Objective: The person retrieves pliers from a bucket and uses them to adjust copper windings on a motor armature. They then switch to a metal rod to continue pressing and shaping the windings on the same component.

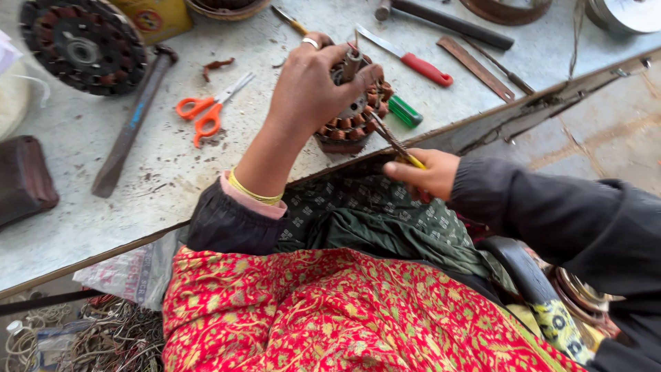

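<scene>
so the motor stator point(352, 114) sits right at the near edge of the counter point(82, 220), a round core ringed with reddish-brown copper coils, grey metal hub in the middle, and it looks tipped up a bit toward the person. The left hand point(310, 86) is draped over the top of it, fingers point(365, 72) clenched around the hub and a short metal shaft sticking up. The right hand point(425, 176) is just below the counter edge, fingers pinched on the yellow handle of a thin tool point(396, 143), and its metal end reaches up to touch the coils on the near side

Moving outward: green-handled screwdriver point(405, 111) just right of the stator, red-handled knife point(406, 56) behind it, orange scissors point(210, 110) off to the left, then a long hammer point(134, 120) lying diagonal. A second, darker stator point(82, 43) is up in the far left corner next to a yellow box point(155, 17), can't tell what's in that. Down at the lower left there's a heap of tangled wire point(110, 337) on the floor beside a plastic bag point(127, 275)
</scene>
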